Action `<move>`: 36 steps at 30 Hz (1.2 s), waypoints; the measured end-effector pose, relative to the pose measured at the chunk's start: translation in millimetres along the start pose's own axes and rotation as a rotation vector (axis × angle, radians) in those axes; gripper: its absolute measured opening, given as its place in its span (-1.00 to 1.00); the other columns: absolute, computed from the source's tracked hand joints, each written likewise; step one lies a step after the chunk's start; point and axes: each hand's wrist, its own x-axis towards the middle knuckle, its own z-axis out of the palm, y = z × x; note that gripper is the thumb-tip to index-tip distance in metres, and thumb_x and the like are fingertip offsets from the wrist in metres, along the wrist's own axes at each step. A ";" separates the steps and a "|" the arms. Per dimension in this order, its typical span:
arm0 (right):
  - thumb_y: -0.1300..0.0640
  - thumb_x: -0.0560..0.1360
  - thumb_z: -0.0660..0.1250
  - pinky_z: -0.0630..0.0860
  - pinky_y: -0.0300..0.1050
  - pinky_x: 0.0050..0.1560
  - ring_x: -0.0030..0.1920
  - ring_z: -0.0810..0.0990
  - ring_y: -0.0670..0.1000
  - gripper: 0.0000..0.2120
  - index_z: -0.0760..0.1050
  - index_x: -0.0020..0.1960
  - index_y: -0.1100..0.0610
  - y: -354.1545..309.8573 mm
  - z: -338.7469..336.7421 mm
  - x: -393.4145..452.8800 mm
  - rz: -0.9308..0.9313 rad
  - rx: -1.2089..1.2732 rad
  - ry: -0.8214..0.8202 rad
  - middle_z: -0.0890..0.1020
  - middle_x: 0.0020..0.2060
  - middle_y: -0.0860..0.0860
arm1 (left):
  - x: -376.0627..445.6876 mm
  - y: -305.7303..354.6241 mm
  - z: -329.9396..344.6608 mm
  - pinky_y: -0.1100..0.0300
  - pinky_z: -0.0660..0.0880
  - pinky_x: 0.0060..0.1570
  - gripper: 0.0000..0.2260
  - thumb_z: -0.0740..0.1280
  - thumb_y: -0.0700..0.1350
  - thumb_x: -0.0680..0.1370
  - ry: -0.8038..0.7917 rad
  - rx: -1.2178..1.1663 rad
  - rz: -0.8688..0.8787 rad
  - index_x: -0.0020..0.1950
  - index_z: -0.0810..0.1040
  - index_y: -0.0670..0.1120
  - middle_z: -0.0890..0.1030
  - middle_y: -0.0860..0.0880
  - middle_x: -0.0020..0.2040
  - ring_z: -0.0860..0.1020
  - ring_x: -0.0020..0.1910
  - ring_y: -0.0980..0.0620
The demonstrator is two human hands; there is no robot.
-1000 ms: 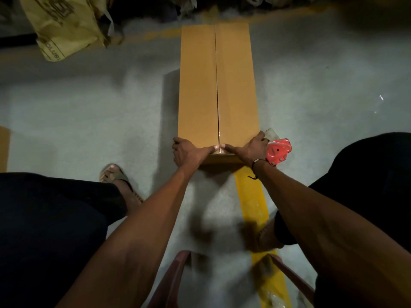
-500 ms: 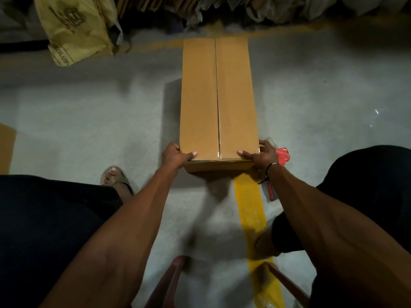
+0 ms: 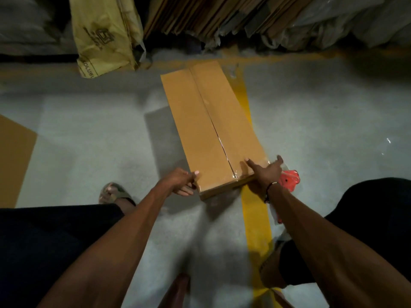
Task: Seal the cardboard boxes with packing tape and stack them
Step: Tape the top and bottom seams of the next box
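Note:
A long brown cardboard box [image 3: 206, 127] lies on the grey floor, turned so its far end points up and to the left. Clear tape runs along its centre seam. My left hand [image 3: 181, 182] grips the near left corner, thumb on top and fingers curled under the end. My right hand [image 3: 265, 171] lies on the near right corner, with straight fingers spread on the top. A red tape dispenser [image 3: 289, 177] lies on the floor just right of that hand, partly hidden by my wrist.
A yellow floor line [image 3: 255, 210] runs under the box toward me. Flat cardboard sheets [image 3: 222, 14] and a yellow bag [image 3: 104, 34] lean at the back. Another cardboard piece [image 3: 13, 161] lies at the left edge. My sandalled foot [image 3: 113, 193] is near the box's left corner.
The box has swung: its near end moved right and its far end left. My hands slid apart from the seam to the two near corners.

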 end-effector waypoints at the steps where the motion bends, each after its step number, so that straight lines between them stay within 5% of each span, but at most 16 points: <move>1: -0.35 0.09 0.68 0.38 0.16 0.44 0.44 0.42 0.26 0.39 -0.02 0.62 0.14 -4.5 12.4 -6.9 0.103 0.032 0.039 0.43 0.45 0.24 | 4.2 5.2 -5.3 0.07 0.68 -0.23 -0.50 0.31 0.23 0.64 0.048 0.021 -0.015 0.06 0.60 -0.25 0.71 -0.17 -0.01 0.74 -0.23 -0.13; 3: -0.52 -0.13 0.62 0.41 0.17 0.42 0.40 0.47 0.25 0.60 -0.02 0.62 0.21 -6.9 36.3 -15.8 0.245 0.076 0.027 0.49 0.40 0.20 | 15.0 17.9 -20.4 0.08 0.66 -0.28 -0.43 0.29 0.30 0.62 0.220 0.058 0.031 0.05 0.62 -0.24 0.72 -0.15 -0.02 0.73 -0.23 -0.16; 6: -0.58 -0.31 0.54 0.52 0.08 0.27 0.27 0.57 0.23 0.73 0.06 0.60 0.30 6.0 58.1 -17.5 0.238 0.052 -0.025 0.60 0.27 0.21 | 34.4 39.7 -51.4 -0.04 0.67 -0.03 -0.48 0.33 0.32 0.58 0.450 0.206 0.157 -0.06 0.58 -0.17 0.70 -0.17 -0.08 0.72 -0.10 -0.19; 8: -0.45 -0.11 0.65 0.48 0.05 0.30 0.33 0.53 0.26 0.64 -0.09 0.62 0.31 -0.7 57.3 -23.5 0.195 0.007 0.003 0.56 0.32 0.25 | 43.4 56.0 -71.8 -0.05 0.57 0.16 -0.39 0.35 0.34 0.56 0.529 0.286 0.175 0.23 0.52 -0.20 0.64 -0.22 0.15 0.63 0.18 -0.26; 10: -0.27 0.12 0.70 0.36 0.06 0.39 0.45 0.41 0.27 0.54 -0.29 0.63 0.26 -7.1 49.8 -15.8 0.130 -0.045 0.014 0.43 0.44 0.30 | 50.6 71.1 -89.7 -0.14 0.47 0.29 -0.13 0.40 0.32 0.53 0.594 0.314 0.169 0.56 0.22 -0.27 0.43 -0.31 0.44 0.46 0.39 -0.33; 12: -0.24 0.11 0.71 0.34 0.11 0.44 0.47 0.38 0.28 0.59 -0.43 0.60 0.19 -11.7 38.7 1.8 0.053 -0.079 -0.034 0.38 0.48 0.29 | 54.8 80.1 -105.5 -0.22 0.41 0.32 -0.04 0.47 0.29 0.49 0.682 0.305 0.176 0.59 0.09 -0.25 0.27 -0.34 0.50 0.36 0.45 -0.39; 16: -0.25 0.05 0.71 0.40 0.20 0.44 0.46 0.38 0.30 0.61 -0.42 0.61 0.11 -28.6 25.6 52.0 -0.090 -0.239 -0.144 0.38 0.50 0.23 | 64.1 84.2 -144.3 -0.28 0.40 0.30 -0.08 0.57 0.29 0.38 0.821 0.248 0.250 0.49 0.19 -0.14 0.23 -0.30 0.46 0.29 0.43 -0.41; 20: -0.20 0.12 0.72 0.36 0.14 0.45 0.51 0.31 0.28 0.56 -0.41 0.62 0.07 -64.6 15.2 92.6 -0.226 -0.435 -0.326 0.27 0.57 0.18 | 68.7 87.8 -184.3 -0.37 0.34 0.35 0.01 0.60 0.37 0.25 0.855 0.303 0.292 0.49 0.18 0.02 0.13 -0.23 0.54 0.15 0.52 -0.33; 23: -0.03 0.24 0.71 0.40 0.12 0.43 0.48 0.36 0.24 0.21 0.03 0.67 0.04 -85.4 13.8 115.0 -0.364 -0.428 -0.344 0.33 0.54 0.13 | 75.5 82.8 -211.8 -0.44 0.16 0.44 0.14 0.58 0.49 0.11 0.800 0.405 0.208 0.53 0.14 0.14 0.11 -0.23 0.59 0.07 0.58 -0.34; 26: 0.09 0.38 0.63 0.43 0.11 0.38 0.40 0.44 0.26 -0.27 0.45 0.49 0.08 -98.7 17.6 123.5 -0.496 -0.418 -0.300 0.40 0.48 0.14 | 81.1 62.9 -223.6 -0.46 0.13 0.47 0.31 0.52 0.60 -0.05 0.622 0.489 0.071 0.57 0.02 0.26 0.16 -0.26 0.60 0.16 0.56 -0.42; 28: 0.10 0.49 0.53 0.40 0.14 0.40 0.39 0.44 0.27 -0.37 0.42 0.51 0.13 -97.9 23.7 124.3 -0.525 -0.479 -0.317 0.36 0.48 0.14 | 81.5 45.0 -217.7 -0.45 0.26 0.42 0.37 0.43 0.67 -0.15 0.552 0.530 0.041 0.56 -0.01 0.30 0.16 -0.25 0.59 0.23 0.53 -0.41; 31: -0.09 0.65 0.28 0.38 0.25 0.45 0.46 0.36 0.31 -0.39 0.19 0.63 0.02 -78.4 29.1 119.6 -0.604 -0.671 -0.325 0.11 0.60 0.10 | 72.0 26.9 -201.2 -0.38 0.36 0.38 0.26 0.42 0.65 0.02 0.604 0.595 0.049 0.61 0.03 0.27 0.14 -0.22 0.56 0.27 0.50 -0.38; 36: -0.24 0.67 -0.06 0.15 0.30 0.55 0.60 0.06 0.31 -0.33 0.03 0.66 0.09 -42.8 43.5 77.9 -0.676 -0.919 -0.100 0.01 0.64 0.21 | 49.3 2.6 -183.8 -0.36 0.35 0.36 0.20 0.34 0.68 0.14 0.643 0.640 0.046 0.64 -0.01 0.23 0.13 -0.26 0.53 0.27 0.48 -0.39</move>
